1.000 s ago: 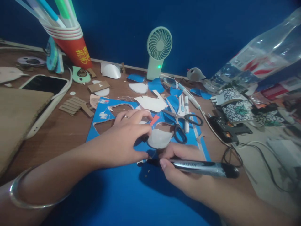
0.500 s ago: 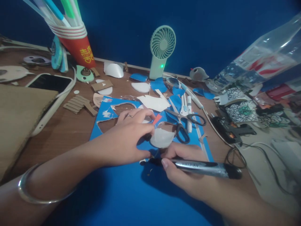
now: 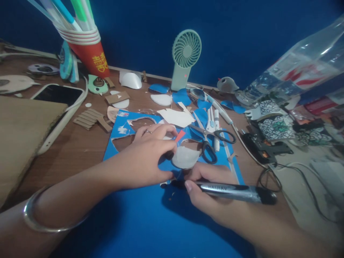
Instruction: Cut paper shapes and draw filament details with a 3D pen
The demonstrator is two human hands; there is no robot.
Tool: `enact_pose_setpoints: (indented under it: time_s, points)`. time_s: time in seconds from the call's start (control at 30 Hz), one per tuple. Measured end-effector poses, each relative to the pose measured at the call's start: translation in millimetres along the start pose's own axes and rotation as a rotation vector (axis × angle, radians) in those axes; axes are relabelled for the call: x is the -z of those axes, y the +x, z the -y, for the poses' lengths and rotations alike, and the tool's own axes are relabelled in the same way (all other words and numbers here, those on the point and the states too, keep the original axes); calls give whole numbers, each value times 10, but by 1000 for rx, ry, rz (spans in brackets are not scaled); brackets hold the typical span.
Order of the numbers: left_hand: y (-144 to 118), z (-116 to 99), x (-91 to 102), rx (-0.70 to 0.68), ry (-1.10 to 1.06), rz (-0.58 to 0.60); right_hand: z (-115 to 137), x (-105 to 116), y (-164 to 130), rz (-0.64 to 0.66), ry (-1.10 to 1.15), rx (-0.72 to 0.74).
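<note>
The left hand (image 3: pixel 146 157) lies flat, fingers spread, pressing the blue paper (image 3: pixel 150 218) onto the table (image 3: pixel 80 150). The right hand (image 3: pixel 206 195) is closed around a black marker (image 3: pixel 231 190), its tip touching the paper beside a white cutout (image 3: pixel 185 157).

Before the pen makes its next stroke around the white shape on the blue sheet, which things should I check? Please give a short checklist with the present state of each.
1. Right hand grips the pen firmly: ok, fingers closed around the barrel.
2. Left hand presses beside the white shape: ok, fingertips rest at its left edge.
3. Pen tip meets the blue sheet: cannot tell, the tip is hidden between the hands.
4. White shape lies flat: ok, as far as the view shows.
5. Scissors clear of the stroke: not ok, one black handle lies right against the shape's right edge.
6. Bare sheet ahead of the hands: ok, only tiny scraps lie there.
</note>
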State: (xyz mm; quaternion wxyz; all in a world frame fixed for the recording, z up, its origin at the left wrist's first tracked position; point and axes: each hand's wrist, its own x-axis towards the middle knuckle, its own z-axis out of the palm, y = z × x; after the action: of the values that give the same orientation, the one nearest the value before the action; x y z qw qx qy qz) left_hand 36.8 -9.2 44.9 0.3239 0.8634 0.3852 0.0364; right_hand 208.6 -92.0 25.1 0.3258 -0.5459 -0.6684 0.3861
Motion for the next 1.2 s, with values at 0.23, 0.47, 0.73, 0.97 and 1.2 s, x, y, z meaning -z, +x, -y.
enact_pose_setpoints:
  time_s: [0.23,0.47,0.73,0.97,1.2]
  points:
    - [-8,9,-9,10,11,15,-1,-13,7,-30,-12,6]
    - [-2,9,-4,-3,23,19,-2,-22,-10,-68,-1,7]
    - [-1,27,-5,13,4,21,0,-12,-10,-74,-20,2]
    - [13,26,-41,-12,34,-2,11,15,-5,-35,-61,-19]
    - [5,92,-100,-82,40,-73,5,13,-14,-58,-51,11]
